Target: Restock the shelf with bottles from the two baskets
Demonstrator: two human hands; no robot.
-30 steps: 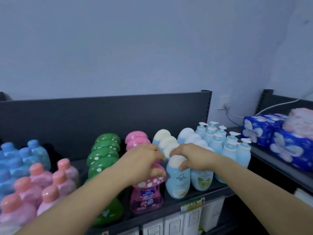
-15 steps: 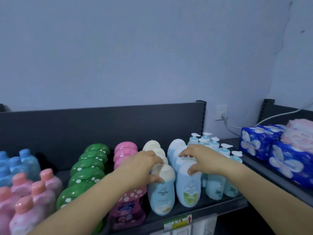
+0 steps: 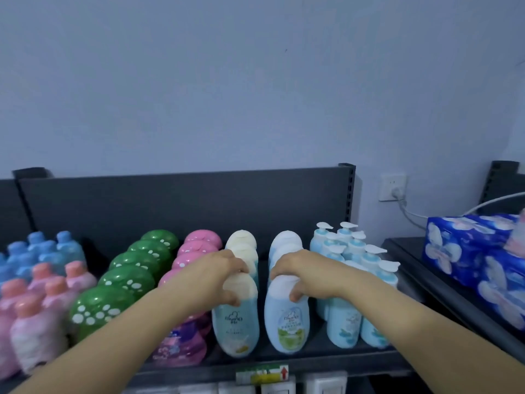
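Two light-blue bottles stand at the front of the dark shelf [image 3: 326, 358]. My left hand [image 3: 218, 275] grips the cream cap of the left bottle [image 3: 237, 322], fingers curled over its top. Beside it, my right hand [image 3: 301, 273] grips the white cap of the right bottle [image 3: 287, 322], which carries a green label. Behind each front bottle runs a row of matching bottles toward the shelf's back panel. No baskets are in view.
Pink mushroom-cap bottles [image 3: 199, 248] and green ones [image 3: 130, 277] fill rows to the left, then small pink [image 3: 42, 308] and blue bottles [image 3: 42, 251]. Pump bottles [image 3: 352, 251] stand to the right. Blue tissue packs [image 3: 468, 245] sit on the neighbouring shelf. A wall socket [image 3: 393, 187] has a cable plugged in.
Both hands have moved apart, and the two front bottles now stand with a gap between them. My view has shifted so the shelf sits lower and more central.
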